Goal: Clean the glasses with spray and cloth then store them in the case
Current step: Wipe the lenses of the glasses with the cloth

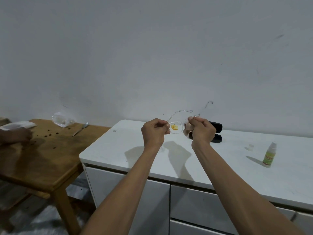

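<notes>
Clear plastic glasses [176,128] were up in the air over the white cabinet top [118,150], temples unfolded and pointing away toward the wall. The left hand [155,132] was pinched on the frame's left end, while the right hand [201,131] pressed a pinkish cloth [186,129] around the other lens — so this looked like the wiping step, mid-rub. The yellow bit seen through the left lens, couldn't tell what that was. The black case [216,133] sat open on the top right behind the hands, and the spray bottle [269,154] stood well off to the right, its cap [250,147] lying beside it. Next I'd guess the left lens needed the cloth, then folding the temples — gently, they looked thin.
</notes>
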`<state>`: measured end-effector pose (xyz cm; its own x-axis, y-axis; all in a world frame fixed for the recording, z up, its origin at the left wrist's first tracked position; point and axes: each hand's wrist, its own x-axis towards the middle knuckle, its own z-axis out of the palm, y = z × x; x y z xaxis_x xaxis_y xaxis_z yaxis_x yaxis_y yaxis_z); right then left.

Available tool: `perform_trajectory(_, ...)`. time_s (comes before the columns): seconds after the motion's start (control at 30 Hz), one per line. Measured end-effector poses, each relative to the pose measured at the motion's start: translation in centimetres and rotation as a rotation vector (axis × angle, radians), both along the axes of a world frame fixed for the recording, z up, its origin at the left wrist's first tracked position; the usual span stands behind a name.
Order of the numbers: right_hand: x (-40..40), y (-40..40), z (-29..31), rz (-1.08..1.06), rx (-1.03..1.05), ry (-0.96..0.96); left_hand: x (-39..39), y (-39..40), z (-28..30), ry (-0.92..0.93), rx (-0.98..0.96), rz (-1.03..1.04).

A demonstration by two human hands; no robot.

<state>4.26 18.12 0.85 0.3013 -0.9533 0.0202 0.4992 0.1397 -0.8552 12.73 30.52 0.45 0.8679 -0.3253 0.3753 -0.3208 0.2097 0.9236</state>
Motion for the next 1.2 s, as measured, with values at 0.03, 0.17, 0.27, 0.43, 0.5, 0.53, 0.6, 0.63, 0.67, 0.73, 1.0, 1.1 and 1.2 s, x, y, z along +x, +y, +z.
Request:
perform_trajectory(0.03,0.1,-0.3,0.3,-0.010,0.009,-0.008,0.1,0.0,0.0,0.006,-0.009,-0.001)
perform_trajectory(0.17,0.6,-0.9,0.7,-0.054,-0.019,0.020,0.4,0.1,0.2,0.012,-0.027,0.009)
perform_trajectory(0.27,1.0,-0.5,1.1,-0.019,-0.039,0.020,0.2,-0.1,0.6,-0.004,-0.039,0.015)
perform_trajectory(0.43,0.7,-0.5,1.2,0.151,-0.181,0.075,0.3,-0.1,0.8,-0.003,-0.061,0.043)
perform_trajectory(0.5,0.1,-0.8,0.9,0.208,-0.245,0.113,0.8,0.3,0.7,0.019,-0.058,0.036)
perform_trajectory(0.53,-0.3,-0.9,0.8,0.227,-0.266,0.136,1.0,0.5,0.5,0.033,-0.055,0.028)
perform_trajectory(0.6,-1.1,-1.2,0.5,0.279,-0.311,0.161,1.4,0.7,0.3,0.056,-0.042,0.014)
perform_trajectory(0.63,-1.4,-1.3,0.2,0.313,-0.332,0.171,1.5,0.8,0.3,0.064,-0.032,0.008)
perform_trajectory(0.67,-1.7,-1.4,0.0,0.349,-0.355,0.179,1.6,1.0,0.2,0.070,-0.021,0.000)
perform_trajectory(0.73,-2.4,-1.4,-0.2,0.409,-0.390,0.196,2.0,1.4,0.1,0.077,0.002,-0.019)
perform_trajectory(1.0,-2.6,-0.8,-0.9,0.202,-0.323,0.189,2.1,2.1,0.0,0.028,0.046,-0.072)
perform_trajectory(1.1,-1.5,0.0,-0.6,0.061,-0.199,0.117,1.6,1.7,0.4,0.019,0.027,-0.072)
perform_trajectory(1.2,-0.3,0.3,0.2,-0.021,-0.092,0.013,0.9,1.2,0.8,0.014,-0.003,-0.070)
